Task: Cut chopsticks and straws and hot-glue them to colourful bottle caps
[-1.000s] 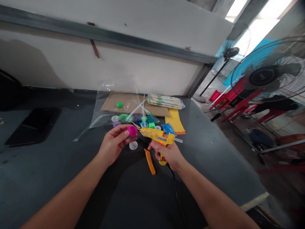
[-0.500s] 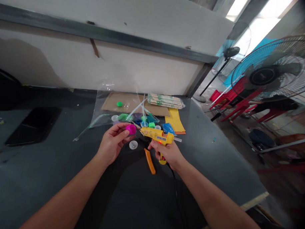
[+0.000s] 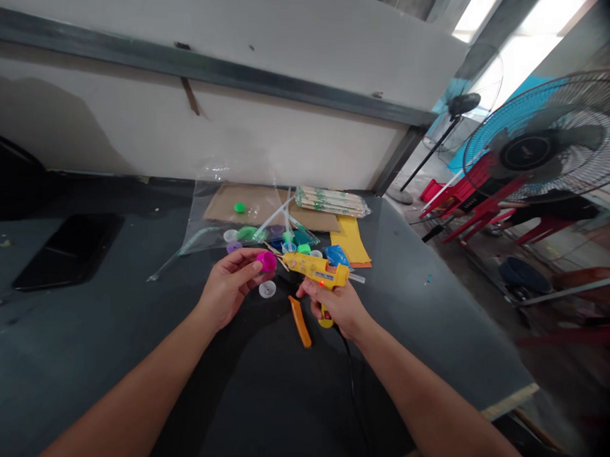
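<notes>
Between the thumb and fingers of my left hand (image 3: 227, 286) is a magenta bottle cap (image 3: 266, 261), its open side turned toward the right. My right hand (image 3: 335, 303) grips a yellow hot glue gun (image 3: 308, 268) by its handle, with a red light glowing on its side. The gun's nozzle points left, right at the cap's opening; whether they touch I cannot tell. A clear glue stick (image 3: 356, 278) sticks out of the gun's rear. Below the cap lies a white cap (image 3: 267, 289) on the table, and an orange-handled cutter (image 3: 300, 322) rests beside my right hand.
Several coloured caps (image 3: 245, 234) lie beyond my hands by a plastic bag and cardboard (image 3: 310, 219). Wrapped wooden sticks (image 3: 330, 201) and yellow sheets (image 3: 353, 240) are behind the gun. A black phone (image 3: 69, 250) lies left. The gun's cord (image 3: 350, 377) trails toward me. A fan (image 3: 528, 153) stands right.
My left hand has shifted the magenta cap slightly right and down, closer to the nozzle. The glue gun has stayed almost in place.
</notes>
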Tool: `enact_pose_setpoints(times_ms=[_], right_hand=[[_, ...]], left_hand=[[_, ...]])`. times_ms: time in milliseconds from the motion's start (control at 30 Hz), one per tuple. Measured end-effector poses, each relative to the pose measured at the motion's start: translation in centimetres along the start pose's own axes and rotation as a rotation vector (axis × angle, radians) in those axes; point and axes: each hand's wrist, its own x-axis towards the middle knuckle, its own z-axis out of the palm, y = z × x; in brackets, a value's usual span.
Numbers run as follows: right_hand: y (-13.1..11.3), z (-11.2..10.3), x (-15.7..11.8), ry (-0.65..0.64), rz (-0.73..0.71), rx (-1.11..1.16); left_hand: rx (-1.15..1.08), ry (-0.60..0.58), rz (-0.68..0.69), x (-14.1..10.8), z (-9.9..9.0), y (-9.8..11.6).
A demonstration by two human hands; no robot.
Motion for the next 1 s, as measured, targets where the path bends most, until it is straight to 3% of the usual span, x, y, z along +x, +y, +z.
enact_pose_setpoints(times_ms=[1000], right_hand=[[-0.61, 0.54, -0.50, -0.054, 0.021, 0.004]], left_hand=[[0.001, -0.037, -0.098, -0.12, 0.05, -0.08]])
